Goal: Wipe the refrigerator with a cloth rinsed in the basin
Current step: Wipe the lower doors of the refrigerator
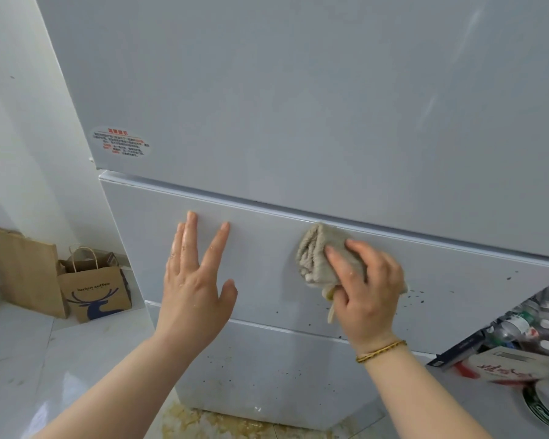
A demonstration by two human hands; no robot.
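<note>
So the refrigerator fills pretty much your whole view: a big pale upper door, a middle drawer panel and another panel below it. White wall on the left, glossy floor tiles under it, with a yellowish stain on the floor right at the fridge's foot.

Two brown paper bags sit in the left corner: a flat one leaning on the wall and a coffee bag with a deer print just beside it. On your right, a box of plastic bottles crowds the lower corner of the fridge front, with a bowl below it.

Your left hand lies flat on the middle panel, fingers straight and spread. Your right hand grips the bunched grey cloth and presses it to that same panel, just under the seam with the upper door.

There's a warning sticker on the upper door's left corner, a gold bracelet on your right wrist, and dark specks dotted over the panel right of the cloth.
</note>
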